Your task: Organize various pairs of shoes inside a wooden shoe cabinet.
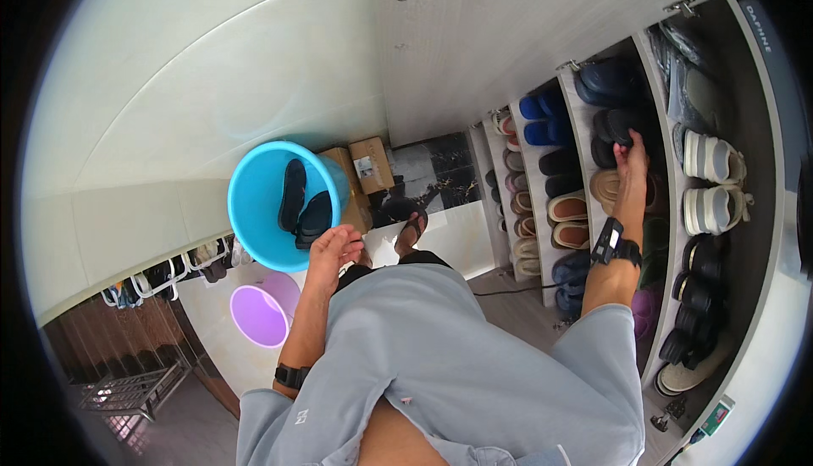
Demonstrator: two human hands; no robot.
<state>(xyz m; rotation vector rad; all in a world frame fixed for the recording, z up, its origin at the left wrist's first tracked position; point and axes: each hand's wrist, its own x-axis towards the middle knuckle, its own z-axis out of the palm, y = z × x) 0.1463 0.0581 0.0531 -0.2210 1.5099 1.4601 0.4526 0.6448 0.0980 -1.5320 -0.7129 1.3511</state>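
Observation:
At an open shoe cabinet (660, 313) on the right, my right hand (632, 153) is on a black shoe (617, 128) on a shelf, its fingers around the near end. Another black shoe (602, 152) sits beside it, with tan shoes (608, 190) just below. My left hand (336, 247) hangs by the rim of a large blue plastic bucket (244, 224), fingers loosely bent, with nothing seen in it. Inside the bucket lie black slippers (293, 194), one along the wall and others (315, 217) nearer the rim.
A purple bucket (260, 315) stands below the blue one. Cardboard boxes (372, 165) are against the wall. The cabinet's open door (508, 40) spans the top. A black cable (508, 292) crosses by the lower shelves. A metal rack (149, 390) is at lower left.

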